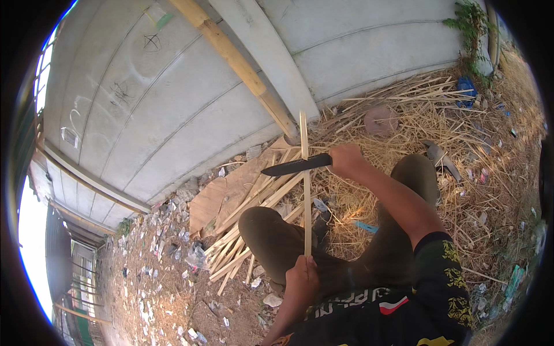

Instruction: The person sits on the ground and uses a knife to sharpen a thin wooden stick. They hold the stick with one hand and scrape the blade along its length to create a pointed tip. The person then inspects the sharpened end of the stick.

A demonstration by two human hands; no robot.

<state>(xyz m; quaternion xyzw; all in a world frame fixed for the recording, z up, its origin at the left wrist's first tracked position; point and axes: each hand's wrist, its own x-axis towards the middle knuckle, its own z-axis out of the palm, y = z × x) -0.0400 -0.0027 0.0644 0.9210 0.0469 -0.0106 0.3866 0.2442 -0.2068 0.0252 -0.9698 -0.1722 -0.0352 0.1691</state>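
Observation:
My left hand is closed round the lower end of a long pale bamboo strip, which points away from me between my knees. In my right hand is the handle of a large dark-bladed knife. Its blade lies across the strip's upper part, pointing left; whether the edge bites into the strip cannot be made out. Beyond my left knee, a pile of split bamboo strips rests partly on a brown flat sheet.
A grey panel wall stands ahead, with a bamboo pole leaning on it. Shavings cover the ground around my legs. A hammer-like tool lies beyond my right knee, near a round brownish slab. Litter is scattered at left.

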